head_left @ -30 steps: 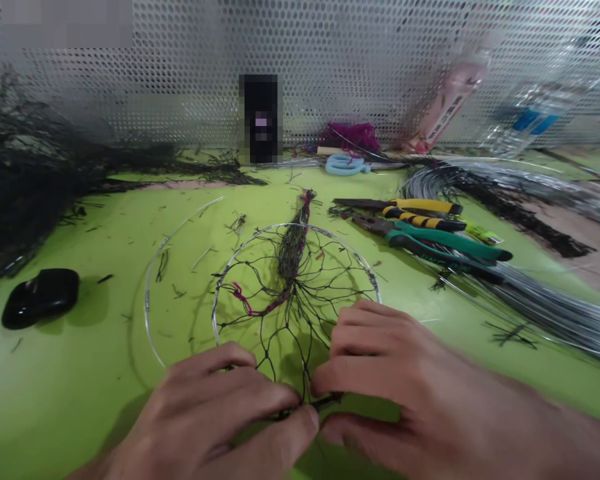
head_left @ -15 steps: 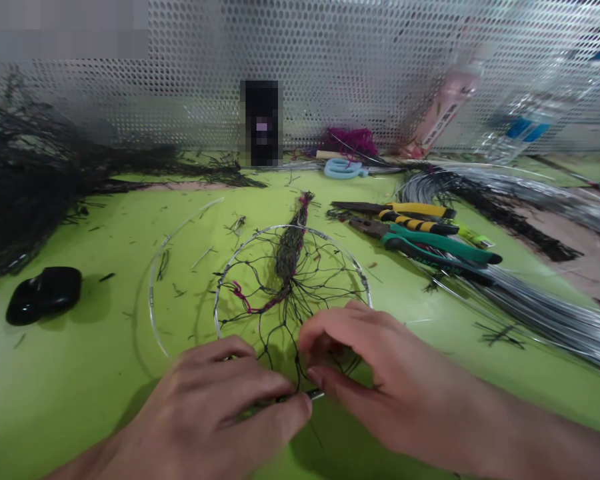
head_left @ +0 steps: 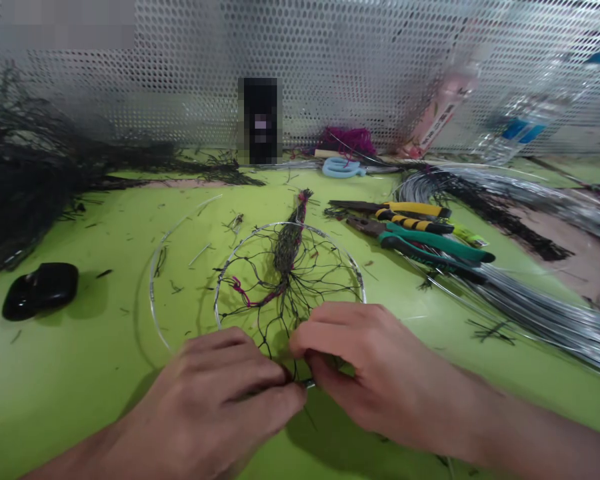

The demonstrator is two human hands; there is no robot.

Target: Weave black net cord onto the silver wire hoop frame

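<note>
A round wire hoop lies on the green table, with black netting tied around it. At its centre the mesh gathers into a dark bundle, and a magenta cord trails to the left. My left hand grips the near edge of the hoop between thumb and fingers. Close beside it, my right hand is pinched at the same edge; its fingertips hide whether they hold cord, wire or both. A short dark strand hangs below the hoop between my hands.
Right of the hoop lie yellow-black pliers, green pliers and coiled wire. A loose wire arc and black case are left. Behind are blue scissors, magenta cord, bottles and black netting.
My right hand has shifted slightly left, closer to my left hand, and its fingers have drawn together at the hoop's near edge. The left hand keeps its grip.
</note>
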